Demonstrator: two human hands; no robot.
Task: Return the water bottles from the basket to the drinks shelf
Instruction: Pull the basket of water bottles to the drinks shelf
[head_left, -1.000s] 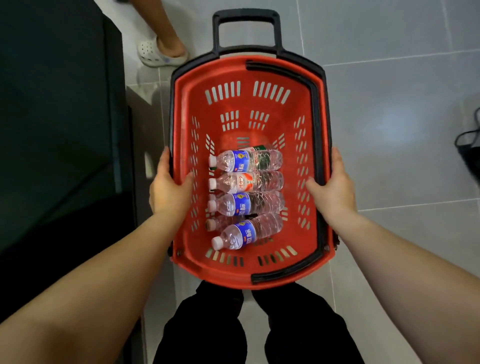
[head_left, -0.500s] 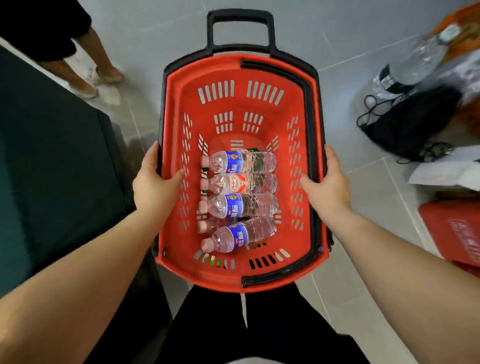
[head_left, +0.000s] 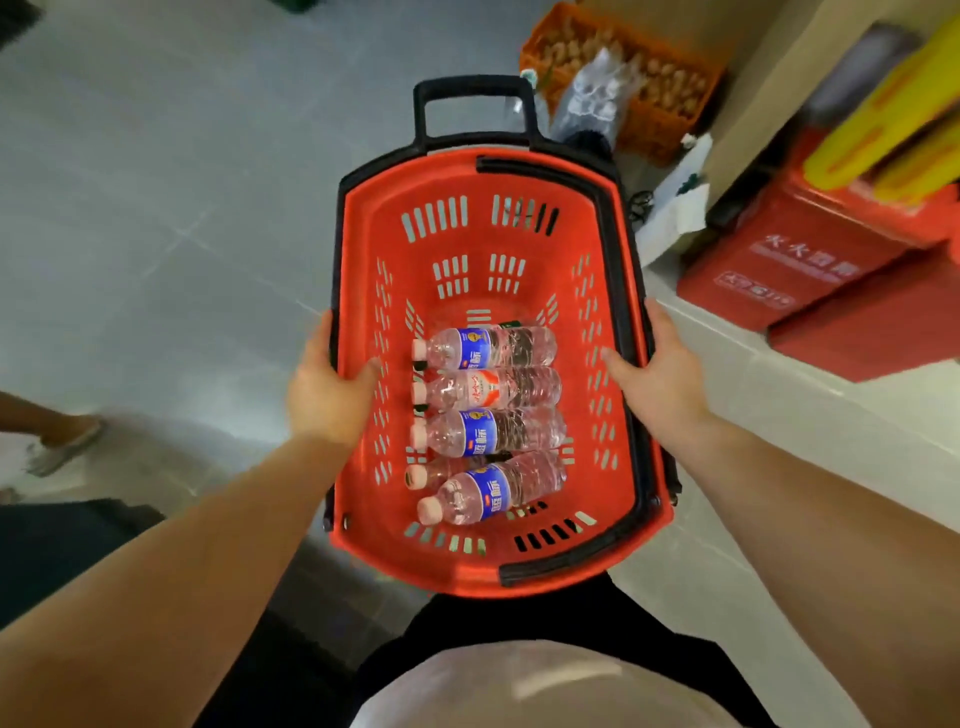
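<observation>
— Where are the water bottles (head_left: 488, 421)?
— Lying side by side in the red basket (head_left: 483, 171), caps leftward. The left hand (head_left: 327, 389) and right hand (head_left: 660, 374) each grip a side rim.
— What's around?
— Red boxes (head_left: 810, 265) and an orange crate (head_left: 649, 78) crowd the right; someone's shoe (head_left: 62, 452) is at left.
</observation>
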